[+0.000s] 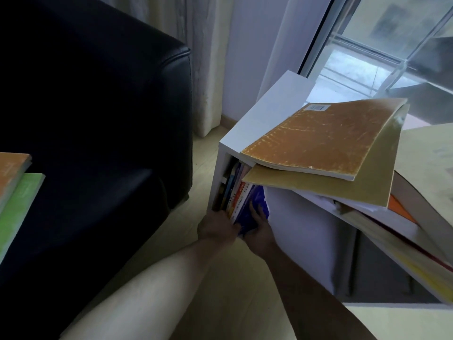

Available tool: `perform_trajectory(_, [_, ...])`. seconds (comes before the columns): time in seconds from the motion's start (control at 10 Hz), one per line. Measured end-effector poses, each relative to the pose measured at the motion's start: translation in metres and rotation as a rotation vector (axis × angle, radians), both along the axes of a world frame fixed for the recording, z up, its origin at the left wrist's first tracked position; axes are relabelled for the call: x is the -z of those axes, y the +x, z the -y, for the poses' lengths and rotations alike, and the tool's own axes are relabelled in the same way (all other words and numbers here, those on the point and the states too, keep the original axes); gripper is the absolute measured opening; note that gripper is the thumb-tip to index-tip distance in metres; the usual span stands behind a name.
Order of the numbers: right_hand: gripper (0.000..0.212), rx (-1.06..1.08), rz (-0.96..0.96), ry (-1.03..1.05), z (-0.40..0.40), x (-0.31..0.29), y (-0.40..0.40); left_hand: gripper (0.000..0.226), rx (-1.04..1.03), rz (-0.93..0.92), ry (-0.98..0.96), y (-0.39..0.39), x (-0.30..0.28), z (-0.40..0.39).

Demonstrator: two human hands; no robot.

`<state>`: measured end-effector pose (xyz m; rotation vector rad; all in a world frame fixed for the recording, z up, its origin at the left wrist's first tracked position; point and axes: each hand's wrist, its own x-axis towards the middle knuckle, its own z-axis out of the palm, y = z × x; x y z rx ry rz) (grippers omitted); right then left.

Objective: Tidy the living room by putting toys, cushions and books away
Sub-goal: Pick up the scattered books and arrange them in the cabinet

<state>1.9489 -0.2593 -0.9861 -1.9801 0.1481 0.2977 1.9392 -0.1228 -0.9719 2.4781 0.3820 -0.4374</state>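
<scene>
While my left hand point(217, 225) steadies the upright row and my right hand point(257, 229) curls its grip round the purple book point(247, 212) half inside the shelf point(267, 111), I should push it in squarely.

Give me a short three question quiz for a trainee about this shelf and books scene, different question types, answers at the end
1. True or false: the orange book lies on top of the white shelf unit.
2. Multiple choice: what stands left of the shelf unit? A) a black sofa B) a red chair C) a glass table
3. Fill in: both the left hand and the right hand are on a ______ book in the row of upright books.

Key: 1 true; 2 A; 3 purple.
</scene>
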Motion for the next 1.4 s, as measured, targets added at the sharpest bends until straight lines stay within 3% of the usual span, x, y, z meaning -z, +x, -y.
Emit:
perform_trajectory(0.1, [0.067, 0.251, 0.001, -0.171, 0.011, 0.007, 0.015, 0.041, -0.114, -0.039, -0.154, -0.002, 0.010, 0.013])
perform_trajectory(0.2, [0.057, 0.489, -0.211, -0.141, 0.005, 0.003, 0.022, 0.038, -0.171, -0.036, -0.192, -0.003, 0.016, 0.016])
perform_trajectory(0.5, [0.052, 0.387, -0.182, 0.142, 0.002, 0.004, 0.054, 0.032, -0.214, -0.003, -0.224, -0.007, 0.029, 0.030])
perform_trajectory(0.7, [0.026, 0.329, -0.107, 0.222, 0.000, -0.001, 0.082, 0.032, -0.205, 0.051, -0.238, 0.002, 0.046, 0.033])
perform_trajectory(0.8, [0.027, 0.311, -0.074, 0.191, -0.002, 0.000, 0.080, 0.036, -0.210, 0.030, -0.268, 0.003, 0.046, 0.033])
perform_trajectory(0.9, [0.034, 0.374, -0.146, 0.404, -0.012, 0.009, 0.052, 0.045, -0.262, -0.014, -0.339, 0.001, 0.035, 0.035])
perform_trajectory(1.0, [0.057, 0.368, -0.141, 0.389, -0.017, 0.022, 0.028, 0.053, -0.217, -0.005, -0.327, -0.002, 0.031, 0.030])
perform_trajectory(1.1, [0.061, 0.327, -0.132, 0.372, -0.012, 0.006, 0.021, 0.048, -0.127, 0.006, -0.268, -0.006, 0.036, 0.018])
perform_trajectory(1.2, [0.051, 0.279, -0.226, 0.364, -0.013, -0.004, 0.021, 0.042, -0.100, 0.025, -0.258, -0.008, 0.033, 0.012])
perform_trajectory(1.3, [0.046, 0.221, -0.204, 0.167, -0.019, 0.004, 0.024, 0.042, -0.087, 0.023, -0.247, -0.005, 0.028, 0.010])
perform_trajectory(1.4, [0.063, 0.203, -0.182, -0.028, -0.014, 0.022, 0.030, 0.044, -0.062, 0.034, -0.227, -0.001, 0.022, 0.008])
